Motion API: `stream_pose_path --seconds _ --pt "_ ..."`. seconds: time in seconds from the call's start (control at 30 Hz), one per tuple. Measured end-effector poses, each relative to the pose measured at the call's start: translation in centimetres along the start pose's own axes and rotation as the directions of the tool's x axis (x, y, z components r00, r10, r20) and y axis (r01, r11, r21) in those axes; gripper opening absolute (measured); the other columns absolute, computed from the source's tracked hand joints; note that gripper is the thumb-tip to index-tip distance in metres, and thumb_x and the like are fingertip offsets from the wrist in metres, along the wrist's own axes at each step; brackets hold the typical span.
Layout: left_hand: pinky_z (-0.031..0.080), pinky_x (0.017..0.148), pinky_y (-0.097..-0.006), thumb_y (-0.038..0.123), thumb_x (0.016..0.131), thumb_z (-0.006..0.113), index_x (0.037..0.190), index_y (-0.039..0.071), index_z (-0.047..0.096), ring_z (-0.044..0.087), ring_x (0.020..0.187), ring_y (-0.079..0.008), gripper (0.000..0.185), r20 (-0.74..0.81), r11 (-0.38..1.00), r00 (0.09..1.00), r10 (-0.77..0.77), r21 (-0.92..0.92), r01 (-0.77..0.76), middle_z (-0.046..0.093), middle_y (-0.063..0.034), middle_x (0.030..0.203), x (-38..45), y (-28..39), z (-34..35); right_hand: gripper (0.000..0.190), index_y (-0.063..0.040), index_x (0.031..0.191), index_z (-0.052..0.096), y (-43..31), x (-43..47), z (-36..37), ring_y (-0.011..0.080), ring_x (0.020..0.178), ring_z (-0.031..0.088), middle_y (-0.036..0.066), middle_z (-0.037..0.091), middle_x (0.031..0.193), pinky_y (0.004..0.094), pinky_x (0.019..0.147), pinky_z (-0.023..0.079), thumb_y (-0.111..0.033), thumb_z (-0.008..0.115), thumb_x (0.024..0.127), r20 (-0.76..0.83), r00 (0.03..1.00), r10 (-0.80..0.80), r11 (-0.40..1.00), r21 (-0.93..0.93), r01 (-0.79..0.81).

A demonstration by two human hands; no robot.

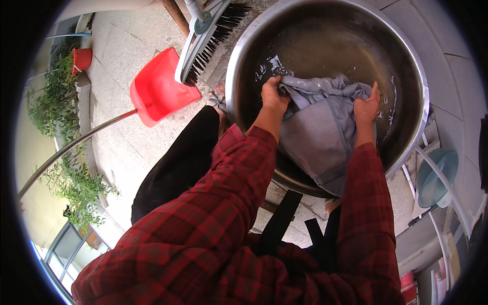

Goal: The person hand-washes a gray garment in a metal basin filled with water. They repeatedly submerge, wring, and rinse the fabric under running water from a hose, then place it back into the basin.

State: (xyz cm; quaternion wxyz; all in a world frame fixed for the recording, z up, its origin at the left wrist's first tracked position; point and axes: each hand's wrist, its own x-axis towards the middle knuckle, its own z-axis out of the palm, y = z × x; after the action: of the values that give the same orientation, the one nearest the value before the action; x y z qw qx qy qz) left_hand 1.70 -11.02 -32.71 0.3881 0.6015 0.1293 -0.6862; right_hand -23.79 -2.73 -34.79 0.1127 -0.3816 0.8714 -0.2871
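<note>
A wet grey cloth item (316, 129), seemingly a garment, is stretched between my two hands over a large round metal basin (233, 76). My left hand (273, 98) grips its bunched upper left edge, thumb on top. On the other side, my right hand (366, 103) holds the upper right edge, its thumb pointing up. The cloth's lower part drapes toward me across the near side of the basin. Murky brownish water (324, 45) fills the basin beyond the cloth, with glints and ripples near both hands. The fingers under the cloth are hidden.
A red dustpan (162, 89) with a long metal handle lies left of the basin, beside a broom (196, 49) with black bristles. Further left are green plants (57, 103) and a red bucket (82, 60). A teal plastic basin (438, 177) is at right, near white pipes (444, 173).
</note>
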Motion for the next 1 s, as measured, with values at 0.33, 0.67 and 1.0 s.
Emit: stream_pose_path --seconds 0.33,0.67,1.0 --pt "0.052 0.08 -0.0378 0.068 0.083 0.05 0.108 0.002 0.063 0.063 0.086 -0.0273 0.072 0.498 0.968 0.845 -0.195 0.234 0.086 0.066 -0.0123 0.099 0.5 0.5 -1.3 0.053 -0.002 0.12 0.06 -16.3 -7.3 -4.8 0.0144 0.104 0.056 0.009 0.063 0.115 0.0241 0.093 0.041 0.004 0.048 0.069 0.816 0.468 -0.339 0.665 0.56 -0.495" --pt "0.049 0.08 -0.0374 0.048 0.089 0.052 0.101 -0.002 0.065 0.063 0.092 -0.0294 0.053 0.256 0.512 0.949 0.186 0.799 -0.316 0.066 -0.0189 0.103 -0.8 -1.6 0.4 0.044 -0.004 0.104 0.059 -18.3 -6.4 -2.6 0.0413 0.085 0.063 0.022 0.066 0.094 0.046 0.077 0.049 -0.043 0.057 0.082 0.532 0.838 -0.118 0.989 -0.009 0.145" --pt "0.042 0.092 -0.032 0.017 0.084 0.066 0.117 -0.001 0.055 0.055 0.104 -0.0201 0.038 0.333 0.935 0.933 0.138 0.267 -0.234 0.06 -0.0096 0.115 -5.8 -0.7 8.2 0.048 -0.009 0.12 0.062 0.2 6.7 -2.1 0.0257 0.103 0.06 0.016 0.064 0.112 0.0328 0.09 0.044 -0.011 0.063 0.072 0.239 0.887 0.395 0.836 0.308 -0.455"
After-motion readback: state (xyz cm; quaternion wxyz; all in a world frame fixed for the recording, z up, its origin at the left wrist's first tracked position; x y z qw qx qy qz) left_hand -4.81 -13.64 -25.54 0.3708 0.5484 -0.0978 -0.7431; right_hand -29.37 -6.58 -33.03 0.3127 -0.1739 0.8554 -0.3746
